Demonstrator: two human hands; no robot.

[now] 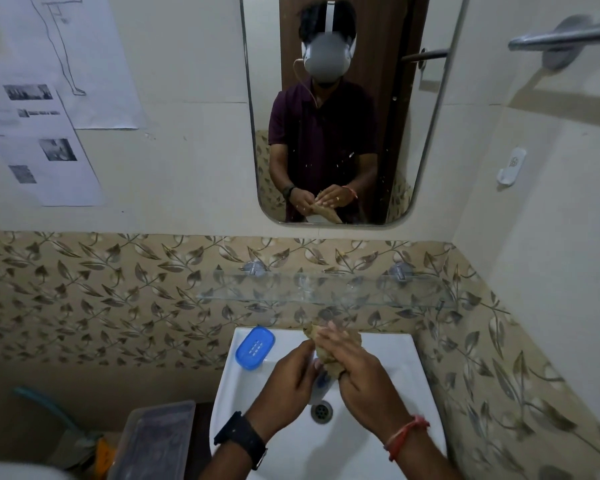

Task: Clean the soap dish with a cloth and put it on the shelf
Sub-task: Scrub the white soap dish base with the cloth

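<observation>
a brown cloth [340, 344] is gripped by the right hand [361, 372], a pale object [321, 384] by the left hand [288, 375], near a blue soap dish [254, 347].

A home bathroom: white washbasin [378, 344], wall mirror [423, 133], glass shelf [326, 289], leaf-patterned tiles [101, 289].

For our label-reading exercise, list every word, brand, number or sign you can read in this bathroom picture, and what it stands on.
None is legible.
Printed sheets on the wall: lines of print beside small photos, too blurred to read.
Drawing sheet: outline figure only, no words seen.
White wall hook: small round emblem, too small to read.
Blue soap dish tray: no lettering seen.
</observation>
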